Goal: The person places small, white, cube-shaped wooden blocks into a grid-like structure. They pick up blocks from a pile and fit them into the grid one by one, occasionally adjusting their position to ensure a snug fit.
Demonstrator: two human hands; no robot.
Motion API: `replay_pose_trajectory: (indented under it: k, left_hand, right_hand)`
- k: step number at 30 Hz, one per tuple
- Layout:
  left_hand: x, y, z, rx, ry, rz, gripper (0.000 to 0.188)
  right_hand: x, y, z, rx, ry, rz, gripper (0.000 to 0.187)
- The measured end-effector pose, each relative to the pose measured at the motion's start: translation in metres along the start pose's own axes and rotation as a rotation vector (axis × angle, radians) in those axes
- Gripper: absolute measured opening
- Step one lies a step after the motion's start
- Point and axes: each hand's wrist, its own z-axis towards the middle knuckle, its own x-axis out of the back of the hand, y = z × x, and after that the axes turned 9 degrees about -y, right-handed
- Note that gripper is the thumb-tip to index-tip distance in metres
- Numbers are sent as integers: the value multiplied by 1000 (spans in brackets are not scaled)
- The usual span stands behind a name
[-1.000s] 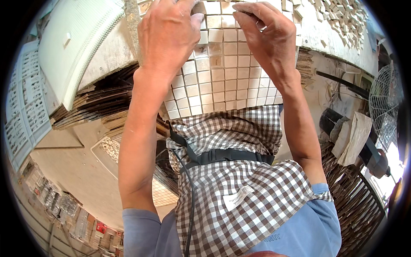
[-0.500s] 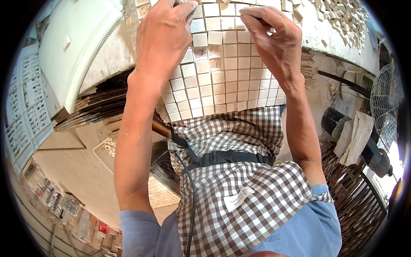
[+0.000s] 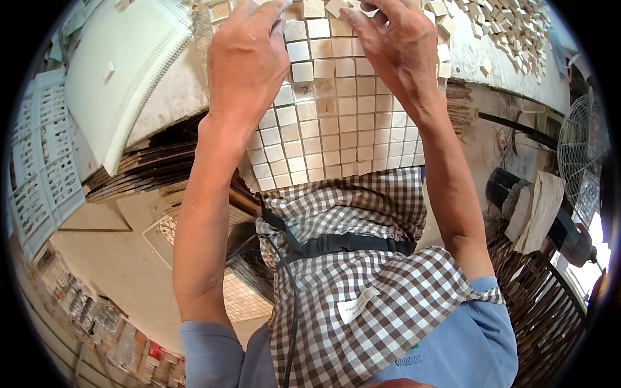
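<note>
A mosaic of small square cream tiles [image 3: 330,123] is laid out in rows on a board in front of me, with tan and white tiles among them. Over its far left part is my left hand [image 3: 249,61], fingers bent together and pointing right, thumb close to the tiles. My right hand [image 3: 401,48] is over the far right part, thumb and fingers drawn together. Beside that thumb a tile [image 3: 336,6] sits askew in its row. The upper edge cuts off some fingertips, so what either hand pinches is hidden.
Loose tiles [image 3: 508,29] lie heaped at the far right of the bench. At the left are white mesh sheets [image 3: 132,55] with one tile [image 3: 109,70] on top, and a pale blue plastic crate [image 3: 45,155]. A wire-caged fan [image 3: 585,145] stands to the right.
The tiles have shifted slightly toward me in view. My right hand has moved left and farther away, its thumb now beside the askew tile. My left hand has barely moved.
</note>
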Motion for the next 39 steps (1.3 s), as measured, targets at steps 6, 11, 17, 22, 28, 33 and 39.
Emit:
replay_pose_trajectory:
  k: [6,11,17,22,28,33,39]
  left_hand:
    - [1,15,-10,-19,1,82,23]
    - [-1,8,-25,67,-17,78,22]
    - [-3,11,-31,41,-67,81,12]
    - [-3,12,-28,-35,-87,197,13]
    - [0,13,-24,41,-192,248,16]
    - [3,15,-17,95,-257,225,15]
    - [1,12,-18,67,-236,176,15]
  right_hand:
    - [1,-5,-19,28,6,140,16]
    - [-16,2,-29,63,-63,180,17]
    - [-22,-8,-31,53,-91,141,13]
    - [-25,-7,-26,20,-62,68,17]
    - [-21,-19,-15,16,-120,24,13]
    - [-24,-24,-12,5,-99,-24,13]
    - [-26,-18,-10,-31,-151,13,12]
